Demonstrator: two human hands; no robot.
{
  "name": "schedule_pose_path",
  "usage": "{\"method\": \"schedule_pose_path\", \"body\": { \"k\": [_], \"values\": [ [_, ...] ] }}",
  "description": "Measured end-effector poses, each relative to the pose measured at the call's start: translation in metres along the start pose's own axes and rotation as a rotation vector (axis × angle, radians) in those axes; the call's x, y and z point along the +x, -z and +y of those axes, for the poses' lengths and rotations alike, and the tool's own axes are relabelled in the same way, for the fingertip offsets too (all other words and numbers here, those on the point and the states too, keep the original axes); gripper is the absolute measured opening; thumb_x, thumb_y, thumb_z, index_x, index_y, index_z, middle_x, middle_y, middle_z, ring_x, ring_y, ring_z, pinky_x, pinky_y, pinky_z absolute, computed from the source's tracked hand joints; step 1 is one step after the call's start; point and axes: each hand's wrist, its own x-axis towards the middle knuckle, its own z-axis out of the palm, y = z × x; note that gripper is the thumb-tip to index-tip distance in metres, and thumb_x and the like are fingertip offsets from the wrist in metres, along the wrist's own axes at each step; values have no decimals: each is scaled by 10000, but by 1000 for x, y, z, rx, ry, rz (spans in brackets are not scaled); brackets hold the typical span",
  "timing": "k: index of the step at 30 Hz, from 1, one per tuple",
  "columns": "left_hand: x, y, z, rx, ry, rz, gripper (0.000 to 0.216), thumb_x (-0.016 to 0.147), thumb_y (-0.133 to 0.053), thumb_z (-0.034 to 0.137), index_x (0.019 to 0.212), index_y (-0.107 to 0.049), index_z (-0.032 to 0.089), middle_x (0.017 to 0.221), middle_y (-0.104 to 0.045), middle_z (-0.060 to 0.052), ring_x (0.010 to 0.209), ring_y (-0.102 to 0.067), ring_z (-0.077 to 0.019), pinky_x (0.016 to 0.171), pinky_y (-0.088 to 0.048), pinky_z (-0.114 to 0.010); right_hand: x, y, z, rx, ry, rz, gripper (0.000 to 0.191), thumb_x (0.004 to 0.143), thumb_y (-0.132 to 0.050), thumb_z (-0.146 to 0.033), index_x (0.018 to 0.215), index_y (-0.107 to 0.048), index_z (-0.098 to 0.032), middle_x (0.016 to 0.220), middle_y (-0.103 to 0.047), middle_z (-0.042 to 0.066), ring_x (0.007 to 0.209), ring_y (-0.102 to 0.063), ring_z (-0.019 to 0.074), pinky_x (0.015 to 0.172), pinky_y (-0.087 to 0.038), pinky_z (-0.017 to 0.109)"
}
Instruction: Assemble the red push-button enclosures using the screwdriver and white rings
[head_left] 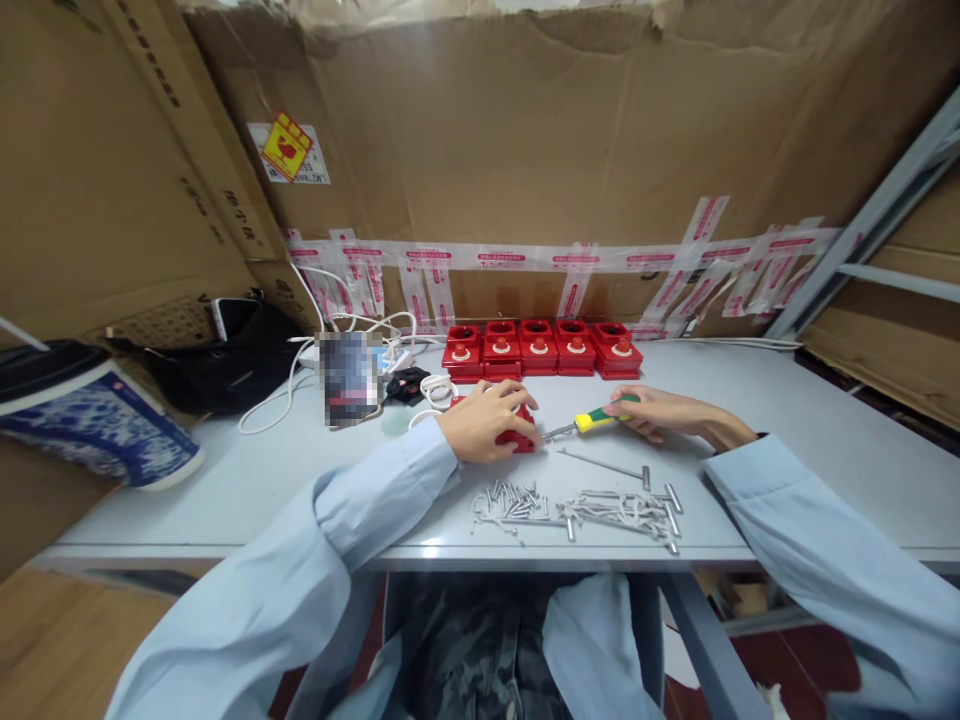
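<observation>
My left hand (491, 420) is closed over a red plastic housing (517, 430) on the table, covering most of it. My right hand (660, 412) grips a screwdriver (596, 417) by its green and yellow handle. Its metal shaft points left, the tip close to the housing and my left fingertips; whether they touch, I cannot tell. Just in front lies a T-shaped metal rod (607, 465). Nearer the table edge are a pile of small metal pins or screws (514, 497) and more T-shaped rods tangled with white cord (622, 512).
Several similar red housings (538, 350) with round knobs stand in a row at the back. To the left are a blurred-out device (349, 380), white cables (274, 415), a black bag (217, 360) and a large patterned cup (97, 420). Cardboard (525, 130) walls the table's back.
</observation>
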Motion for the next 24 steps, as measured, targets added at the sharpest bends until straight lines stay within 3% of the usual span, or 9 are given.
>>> {"method": "schedule_pose_path", "body": {
  "k": [8, 15, 24],
  "values": [
    [9, 1, 8, 70, 31, -53, 372, 775, -579, 246, 1104, -640, 409, 1119, -551, -47, 1100, -400, -296, 819, -320, -415, 4, 11, 8, 144, 95, -200, 365, 763, -668, -443, 744, -388, -208, 547, -368, -88, 437, -322, 44, 398, -308, 199],
    [15, 2, 13, 47, 31, -71, 269, 729, -603, 260, 976, -691, 322, 1052, -541, -57, 1005, -444, -257, 819, -317, -419, 7, 8, 10, 75, 104, -144, 394, 784, -623, -507, 703, -402, -191, 553, -417, -67, 443, -408, 46, 411, -341, 193],
    [16, 3, 12, 54, 26, -65, 217, 710, -611, 253, 925, -637, 257, 1048, -532, -71, 985, -458, -259, 808, -328, -413, 3, 3, 4, 65, 80, -86, 428, 725, -651, -556, 728, -421, -195, 537, -429, -71, 426, -415, 50, 396, -349, 195]
  ]
}}
